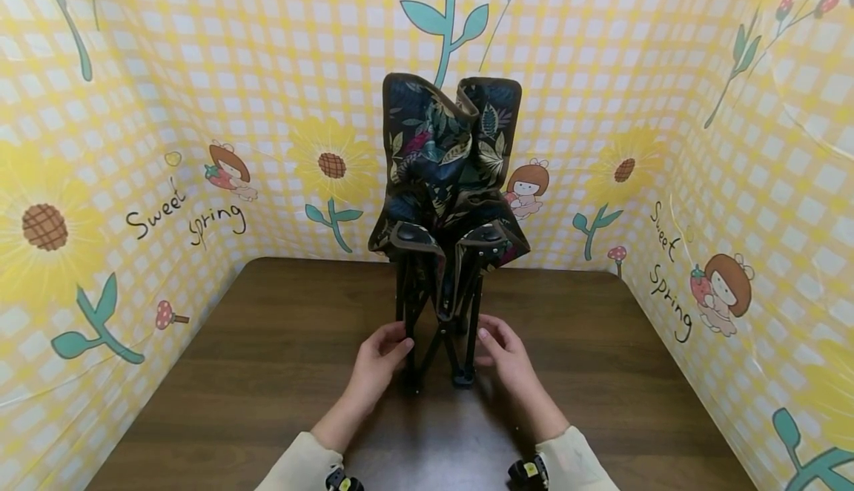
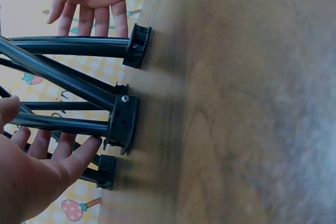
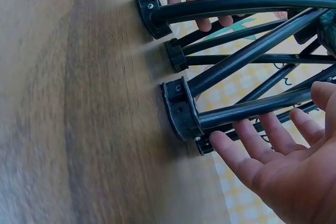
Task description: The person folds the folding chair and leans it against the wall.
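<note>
A small folding camping chair (image 1: 443, 150) with dark leaf-print fabric and black tubular legs stands upright on the brown table, partly folded with its legs close together. At its left side my left hand (image 1: 376, 365) has thumb and loosely bent fingers on either side of a front leg (image 2: 68, 124), low near the plastic foot (image 2: 123, 124). My right hand (image 1: 510, 357) is at the other side, its spread fingers (image 3: 273, 140) reaching behind the right front leg (image 3: 252, 108). Its index fingertip is right beside that leg's foot (image 3: 181, 111). Neither hand curls tightly round a tube.
The wooden table (image 1: 287, 417) surrounds the chair's feet. Behind and at both sides hangs a yellow checked cloth (image 1: 267, 68) printed with sunflowers and cartoon girls. Dark straps with small devices (image 1: 530, 470) sit on both wrists, over pale sleeves (image 1: 300, 465).
</note>
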Demonstrator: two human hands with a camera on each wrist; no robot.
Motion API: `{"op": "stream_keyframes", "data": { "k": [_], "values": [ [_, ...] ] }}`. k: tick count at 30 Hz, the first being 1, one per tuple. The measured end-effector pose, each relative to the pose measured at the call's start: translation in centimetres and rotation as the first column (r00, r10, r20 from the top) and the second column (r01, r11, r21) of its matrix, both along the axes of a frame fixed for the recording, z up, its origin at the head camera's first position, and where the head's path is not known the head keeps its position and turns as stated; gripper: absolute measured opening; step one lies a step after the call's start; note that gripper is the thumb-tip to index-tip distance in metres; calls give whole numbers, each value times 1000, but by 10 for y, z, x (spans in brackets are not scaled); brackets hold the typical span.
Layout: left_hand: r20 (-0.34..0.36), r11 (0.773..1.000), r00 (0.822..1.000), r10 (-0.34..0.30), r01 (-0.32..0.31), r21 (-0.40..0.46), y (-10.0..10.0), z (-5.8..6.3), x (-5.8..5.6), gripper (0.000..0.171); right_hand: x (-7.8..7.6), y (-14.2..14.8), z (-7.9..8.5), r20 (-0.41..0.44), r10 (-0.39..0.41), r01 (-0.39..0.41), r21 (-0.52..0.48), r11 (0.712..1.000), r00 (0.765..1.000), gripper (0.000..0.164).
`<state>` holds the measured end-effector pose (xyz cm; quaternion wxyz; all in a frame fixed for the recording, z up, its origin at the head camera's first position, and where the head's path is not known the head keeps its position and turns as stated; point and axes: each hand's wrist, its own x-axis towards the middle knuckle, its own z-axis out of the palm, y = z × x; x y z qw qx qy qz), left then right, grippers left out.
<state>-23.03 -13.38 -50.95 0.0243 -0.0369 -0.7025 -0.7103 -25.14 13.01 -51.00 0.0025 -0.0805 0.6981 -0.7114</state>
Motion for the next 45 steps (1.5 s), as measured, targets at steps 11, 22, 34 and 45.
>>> {"op": "stream_keyframes", "data": {
  "k": [11,22,34,45],
  "values": [
    [-4,1000,1000,-15,15,-19,2,-4,-3,36,-4,-4,-5,43,-3,4,-14,1000,999,36],
    [-10,999,1000,-13,12,-30,-1,-8,-7,36,-5,-7,-5,63,-59,58,8,998,996,28],
    [13,999,999,35,-35,-1,-1,-5,-7,34,-7,-10,-4,74,-94,93,20,995,993,25],
    [27,998,997,67,-67,9,0,-3,-7,27,-2,-12,1,44,-140,138,43,989,989,21]
  ]
}}
